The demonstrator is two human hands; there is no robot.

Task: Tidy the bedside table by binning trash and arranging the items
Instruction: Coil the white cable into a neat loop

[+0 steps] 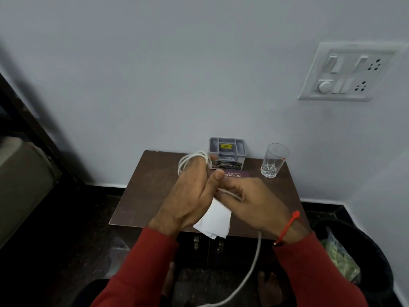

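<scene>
Over the brown bedside table (141, 196), my left hand (190, 196) has several loops of white cable (188, 161) wound around its fingers. My right hand (256, 200) pinches the same cable close to the left thumb. The loose end of the cable hangs down past my right wrist toward the floor. A folded white tissue (215, 220) lies at the table's front edge under both hands. A maroon glasses case (235, 174) marked OPTICALS lies behind my hands, mostly hidden.
A grey plastic organizer (226, 151) stands at the back against the wall, a clear empty glass (274, 160) to its right. A black bin (363, 262) with green wrappers sits on the floor right of the table. A switchboard (347, 72) is on the wall.
</scene>
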